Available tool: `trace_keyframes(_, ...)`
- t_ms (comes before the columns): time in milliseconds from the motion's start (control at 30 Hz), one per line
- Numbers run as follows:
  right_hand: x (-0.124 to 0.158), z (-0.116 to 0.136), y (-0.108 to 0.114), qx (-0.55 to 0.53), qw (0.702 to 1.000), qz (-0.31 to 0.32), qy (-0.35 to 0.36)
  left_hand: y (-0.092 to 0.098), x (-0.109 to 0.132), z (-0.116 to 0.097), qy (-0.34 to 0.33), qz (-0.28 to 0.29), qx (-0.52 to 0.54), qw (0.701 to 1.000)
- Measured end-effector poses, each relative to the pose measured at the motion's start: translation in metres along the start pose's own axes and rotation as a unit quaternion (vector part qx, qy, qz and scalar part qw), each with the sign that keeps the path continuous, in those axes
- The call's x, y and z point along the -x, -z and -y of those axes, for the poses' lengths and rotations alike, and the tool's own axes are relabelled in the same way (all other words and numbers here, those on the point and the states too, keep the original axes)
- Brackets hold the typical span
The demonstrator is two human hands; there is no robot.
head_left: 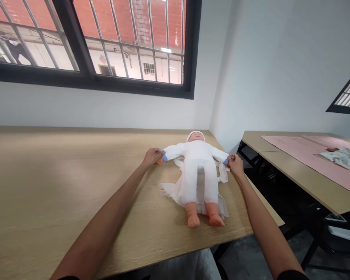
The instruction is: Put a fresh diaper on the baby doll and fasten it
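Note:
A baby doll [200, 151] lies on its back on the wooden table, head toward the wall and bare feet toward me. It has a white body, a white head covering and blue bands at both wrists. Its arms are stretched out to the sides. My left hand [153, 156] pinches the blue cuff [165, 156] on the doll's arm at the left. At the other side, my right hand [235, 165] has its fingers closed on the opposite blue cuff [226, 160]. Thin white cloth [172, 191] is spread beneath the doll, crumpled at its edges.
The table [61, 194] stretches left along the wall under a barred window [134, 42]. Its right edge lies close to my right arm. Across a gap, a second table [303, 175] bears a pink mat [297, 149] with small white clothing [342, 157] on it.

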State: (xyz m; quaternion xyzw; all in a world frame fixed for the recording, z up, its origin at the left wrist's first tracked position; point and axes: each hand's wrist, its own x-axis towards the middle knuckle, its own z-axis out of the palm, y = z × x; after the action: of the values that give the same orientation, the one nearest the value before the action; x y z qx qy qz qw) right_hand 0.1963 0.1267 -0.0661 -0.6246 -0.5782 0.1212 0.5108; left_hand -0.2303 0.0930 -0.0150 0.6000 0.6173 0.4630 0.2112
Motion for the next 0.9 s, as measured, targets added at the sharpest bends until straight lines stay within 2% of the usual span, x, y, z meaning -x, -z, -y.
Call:
trace_keyframes(167,-0.002,-0.003,0.005,-0.003,0.998,0.059,-0.023,0.012,-0.002,-0.004,0.030,0.057,0.022,0.998)
trace_keyframes(467,-0.002,-0.012,0.002,-0.051,0.990,0.130,-0.016,0.012,0.009,-0.015,0.052,0.135,0.065,0.987)
trace_keyframes(667,-0.003,-0.011,0.000,-0.016,0.995,0.101,-0.004,0.011,0.022,-0.023,0.041,0.130,0.069,0.988)
trace_keyframes(900,0.000,-0.004,0.002,0.016,0.994,0.105,0.012,0.004,0.019,-0.018,0.026,0.115,0.072,0.990)
